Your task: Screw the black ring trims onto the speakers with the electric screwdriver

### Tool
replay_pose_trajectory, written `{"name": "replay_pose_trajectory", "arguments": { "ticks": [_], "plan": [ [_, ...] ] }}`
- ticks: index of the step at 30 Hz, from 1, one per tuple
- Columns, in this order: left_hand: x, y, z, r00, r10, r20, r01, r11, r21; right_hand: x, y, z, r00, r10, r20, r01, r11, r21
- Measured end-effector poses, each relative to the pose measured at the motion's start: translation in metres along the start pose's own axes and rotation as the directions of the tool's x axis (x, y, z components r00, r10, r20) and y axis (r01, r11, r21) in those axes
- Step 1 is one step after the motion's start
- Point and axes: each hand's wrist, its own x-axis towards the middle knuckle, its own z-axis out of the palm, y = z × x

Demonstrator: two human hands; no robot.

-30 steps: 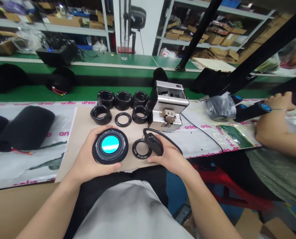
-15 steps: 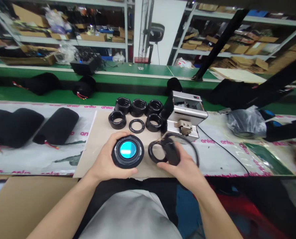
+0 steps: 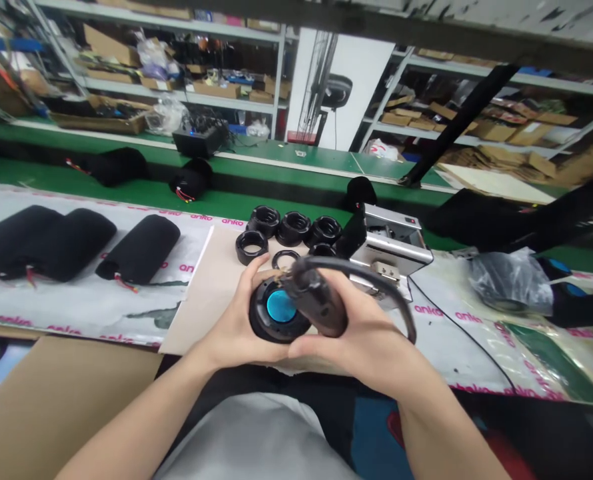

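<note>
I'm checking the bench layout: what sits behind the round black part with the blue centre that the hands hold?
Behind the round black part lie black rings on the brown board and a silver machine. The right hand and its corded tool cover the part's right side.

Matt black plastic rings (image 3: 290, 229) and a brushed-metal box (image 3: 394, 245) sit on brown cardboard (image 3: 216, 280) — glossy printed film (image 3: 76, 307) to the left, black cloth sleeves (image 3: 139, 248) upon it.
</note>
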Motion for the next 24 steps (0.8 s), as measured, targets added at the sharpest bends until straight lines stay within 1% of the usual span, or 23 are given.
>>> {"name": "replay_pose_trajectory", "arguments": {
  "ticks": [3, 8, 13, 16, 19, 21, 24],
  "plan": [
    [0.001, -0.001, 0.001, 1.000, 0.014, -0.003, -0.014, 1.000, -0.013, 0.002, 0.005, -0.001, 0.999, 0.037, -0.023, -0.034, 0.995, 0.096],
    [0.003, 0.001, 0.002, 1.000, 0.018, 0.015, -0.018, 0.999, -0.041, 0.003, 0.006, 0.002, 0.989, 0.134, -0.061, -0.130, 0.989, 0.065],
    [0.002, 0.000, 0.004, 1.000, -0.009, -0.004, 0.008, 0.997, -0.082, 0.000, 0.002, 0.006, 0.978, 0.207, -0.024, -0.208, 0.978, -0.018],
    [0.000, -0.001, 0.004, 1.000, -0.030, -0.005, 0.029, 0.995, -0.099, -0.003, 0.002, 0.009, 0.979, 0.202, -0.030, -0.203, 0.978, -0.055],
    [0.000, -0.002, 0.002, 1.000, -0.021, 0.004, 0.021, 0.996, -0.088, -0.006, 0.000, 0.010, 0.989, 0.141, -0.050, -0.144, 0.987, -0.066],
    [0.000, -0.003, 0.001, 1.000, -0.013, 0.017, 0.014, 0.997, -0.078, -0.005, -0.002, 0.008, 0.991, 0.131, -0.010, -0.131, 0.990, -0.056],
    [0.000, -0.006, 0.001, 1.000, -0.003, 0.012, 0.004, 0.998, -0.066, 0.000, -0.008, 0.004, 0.986, 0.163, 0.026, -0.162, 0.986, -0.051]
  ]
}}
